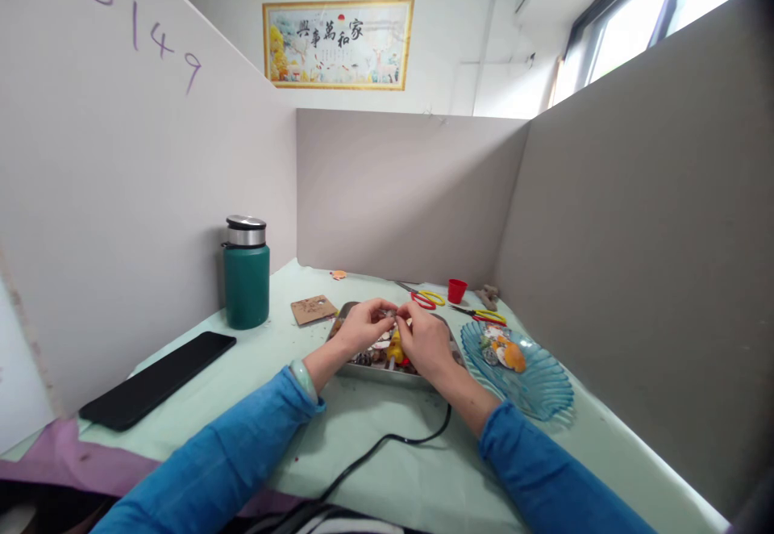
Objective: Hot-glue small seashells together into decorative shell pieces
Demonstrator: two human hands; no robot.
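My left hand [364, 327] and my right hand [426, 344] meet fingertip to fingertip above a metal tray [387, 373]. Both are closed in a pinch around something tiny, too small and too covered by the fingers to name. Beneath them, a yellow tool [395, 347] that looks like a glue gun lies in the tray among several small brown, white and red pieces. Part of the tray is hidden by my hands. A black cord [392, 437] comes from the tray's right front and curves toward the table's front edge.
Right of the tray sits a blue glass plate [547, 385] with orange and white pieces. Behind are red-and-yellow scissors [426, 300], a second pair [488, 316] and a red cup [457, 291]. Leftward are a brown card [313, 310], green bottle [247, 285] and black phone-like slab [158, 379]. Partitions surround the table.
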